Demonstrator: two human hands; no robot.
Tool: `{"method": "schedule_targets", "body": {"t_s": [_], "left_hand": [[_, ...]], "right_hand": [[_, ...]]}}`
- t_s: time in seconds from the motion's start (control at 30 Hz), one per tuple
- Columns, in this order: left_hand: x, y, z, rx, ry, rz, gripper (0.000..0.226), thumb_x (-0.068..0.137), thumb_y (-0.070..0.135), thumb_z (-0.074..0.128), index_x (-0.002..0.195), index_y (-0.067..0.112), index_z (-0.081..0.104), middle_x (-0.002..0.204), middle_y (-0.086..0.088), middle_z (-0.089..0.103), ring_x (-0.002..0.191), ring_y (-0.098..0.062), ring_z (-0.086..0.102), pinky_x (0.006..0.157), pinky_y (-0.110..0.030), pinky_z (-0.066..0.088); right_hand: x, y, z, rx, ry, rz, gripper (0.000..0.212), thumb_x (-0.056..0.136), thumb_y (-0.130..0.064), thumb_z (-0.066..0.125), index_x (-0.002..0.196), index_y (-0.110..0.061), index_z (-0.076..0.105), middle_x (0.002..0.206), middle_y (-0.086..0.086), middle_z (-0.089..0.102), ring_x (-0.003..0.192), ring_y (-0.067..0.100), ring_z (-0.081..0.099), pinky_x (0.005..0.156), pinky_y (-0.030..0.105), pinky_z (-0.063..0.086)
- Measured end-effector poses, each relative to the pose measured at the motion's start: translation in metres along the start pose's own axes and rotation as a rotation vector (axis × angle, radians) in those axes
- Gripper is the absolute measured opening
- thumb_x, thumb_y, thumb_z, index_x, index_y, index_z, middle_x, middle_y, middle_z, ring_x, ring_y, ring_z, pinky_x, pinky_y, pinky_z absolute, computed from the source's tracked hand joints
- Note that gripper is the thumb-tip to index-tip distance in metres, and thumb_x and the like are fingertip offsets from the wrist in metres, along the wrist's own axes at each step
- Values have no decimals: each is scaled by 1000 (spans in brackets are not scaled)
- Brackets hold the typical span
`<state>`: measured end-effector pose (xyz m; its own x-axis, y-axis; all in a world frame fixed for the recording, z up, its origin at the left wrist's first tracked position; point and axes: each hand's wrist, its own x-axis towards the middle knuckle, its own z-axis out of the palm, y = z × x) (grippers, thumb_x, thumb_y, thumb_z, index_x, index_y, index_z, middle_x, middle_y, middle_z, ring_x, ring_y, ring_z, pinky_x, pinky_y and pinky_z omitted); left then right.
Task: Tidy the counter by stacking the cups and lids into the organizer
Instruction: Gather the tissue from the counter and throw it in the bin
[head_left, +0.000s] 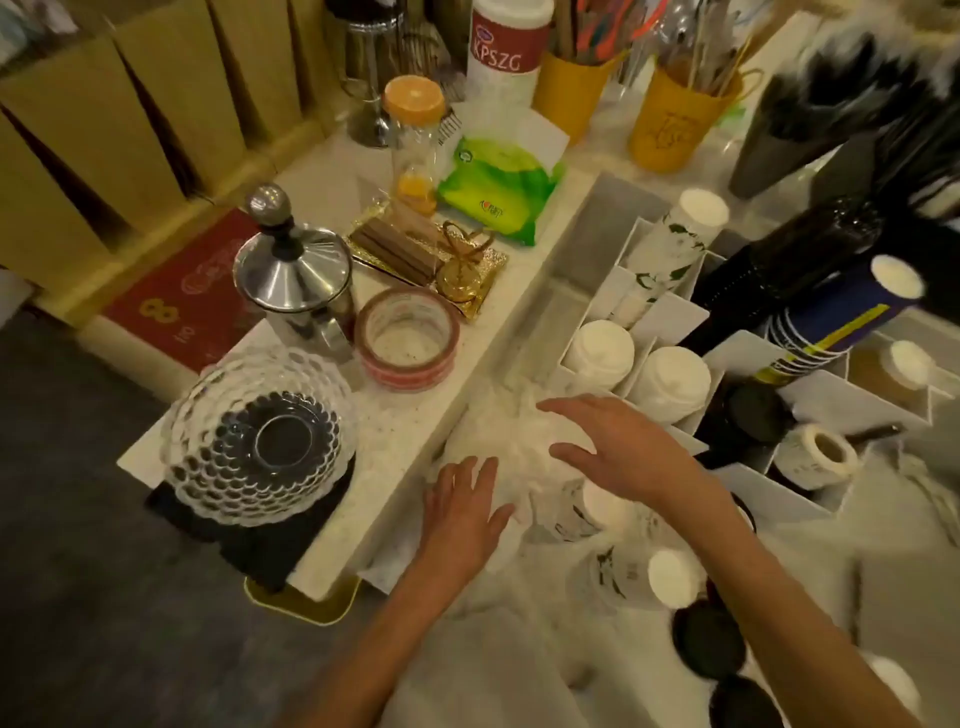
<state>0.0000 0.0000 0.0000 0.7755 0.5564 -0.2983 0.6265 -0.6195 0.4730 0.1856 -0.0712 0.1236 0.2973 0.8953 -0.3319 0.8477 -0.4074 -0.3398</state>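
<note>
A crinkled clear plastic bag (506, 436) lies on the counter in front of the white organizer (670, 317); its contents are too blurred to tell. My left hand (460, 512) rests flat on the bag's near side, fingers spread. My right hand (618, 447) hovers over its far side, fingers apart. White cup stacks (600, 353) (672, 384) lie in the organizer's front compartments, and a leaf-printed stack (675, 244) lies behind them. More leaf-printed cups (592, 506) and a white-bottomed stack (670, 577) lie loose near my right forearm. Black lids (709, 644) lie at the lower right.
On the raised shelf to the left stand a tape roll (408, 338), a steel press pot (296, 280), a glass bowl (260, 436) and a green wipes pack (498, 189). Blue cups (831, 317), a label roll (823, 454) and yellow straw holders (576, 88) crowd the right and back.
</note>
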Motion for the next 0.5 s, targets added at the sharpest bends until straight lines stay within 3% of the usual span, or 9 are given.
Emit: {"method": "schedule_targets", "body": {"t_s": [0.13,0.27,0.33,0.4,0.5], "left_hand": [[19,-5,19,3,-87,-106,79,92,62,40,153,23,7,159,-12,14,145,-35,15,114,-52,25],[34,-13,42,23,-179,-181,94,87,68,43,153,22,-5,162,-15,2,147,-37,10,117,-56,18],[37,-17,49,76,-145,-183,99,83,70,48,153,24,-5,162,-13,3,146,-37,12,116,-57,18],[38,-24,54,140,-103,-165,104,79,71,53,153,26,-4,160,-11,11,143,-36,20,114,-56,22],[38,-32,58,192,-61,-117,107,75,66,62,154,25,1,152,-13,29,135,-35,33,110,-52,29]], "right_hand": [[74,11,13,-305,-238,-161,72,89,-38,65,150,-34,27,148,5,39,135,29,36,109,41,33],[109,34,57,-564,-419,-214,101,81,-44,71,150,-49,-2,163,6,3,146,39,13,112,57,28],[118,44,73,-593,-458,-232,103,80,-47,71,147,-53,-7,163,5,-7,146,41,11,111,59,29],[125,50,86,-603,-491,-249,100,82,-46,70,148,-52,-5,163,4,-5,144,39,17,109,55,35],[130,57,95,-580,-450,-246,83,88,-38,64,149,-48,9,158,7,14,134,34,32,107,46,39]]}}
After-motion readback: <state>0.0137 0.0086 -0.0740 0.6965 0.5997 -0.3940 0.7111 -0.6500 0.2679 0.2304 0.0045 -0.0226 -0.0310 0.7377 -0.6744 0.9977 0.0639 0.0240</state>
